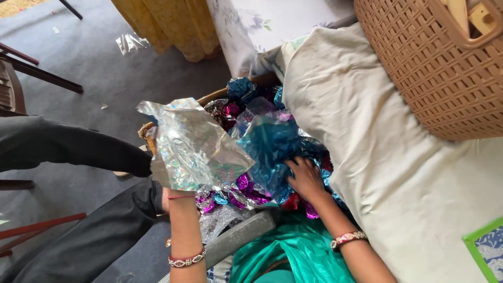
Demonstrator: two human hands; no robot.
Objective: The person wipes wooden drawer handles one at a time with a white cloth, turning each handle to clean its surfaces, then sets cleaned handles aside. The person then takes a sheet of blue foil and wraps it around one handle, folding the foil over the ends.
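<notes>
She holds a crumpled silver foil sheet (191, 144) up in her left hand (170, 191); the sheet hides that hand's fingers, so I cannot tell how they grip beyond that they keep hold of its lower edge. Her right hand (305, 178) is down in the basket (209, 97), fingers spread and pressed among blue foil (272, 144) and the purple and pink wrapped balls (246, 188). The basket sits on the floor between her knees and the cushion (387, 157), heaped with shiny bundles. By my reckoning a good many are already wrapped, while the silver sheet is still loose and holds nothing. A tan woven hamper (435, 68) rests on the cushion.
</notes>
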